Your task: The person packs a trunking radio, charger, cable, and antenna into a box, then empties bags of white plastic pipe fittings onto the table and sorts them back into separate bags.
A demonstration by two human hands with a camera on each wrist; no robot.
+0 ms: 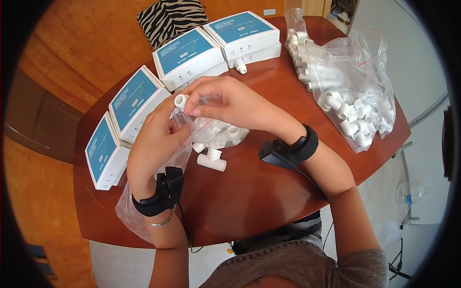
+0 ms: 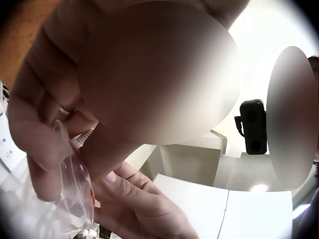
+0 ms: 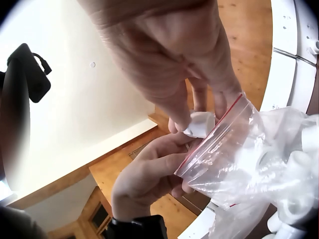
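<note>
In the head view a white pipe fitting (image 1: 180,101) stands out between my hands, its round end facing up. My right hand (image 1: 235,103) pinches it between thumb and fingers, also seen in the right wrist view, where the fitting (image 3: 201,124) sits close to the bag's mouth. My left hand (image 1: 156,132) grips the edge of a clear zip bag (image 3: 234,159) with a red seal line. More white fittings (image 1: 221,137) lie inside this bag, below my hands. A white tee fitting (image 1: 212,161) rests on the table just in front of it.
White and blue boxes (image 1: 137,103) curve along the far left table edge. A lone white fitting (image 1: 241,67) lies by them. At the right are larger clear bags of white fittings (image 1: 353,113). Another clear bag (image 1: 129,213) lies beside my left forearm on the brown table (image 1: 269,192).
</note>
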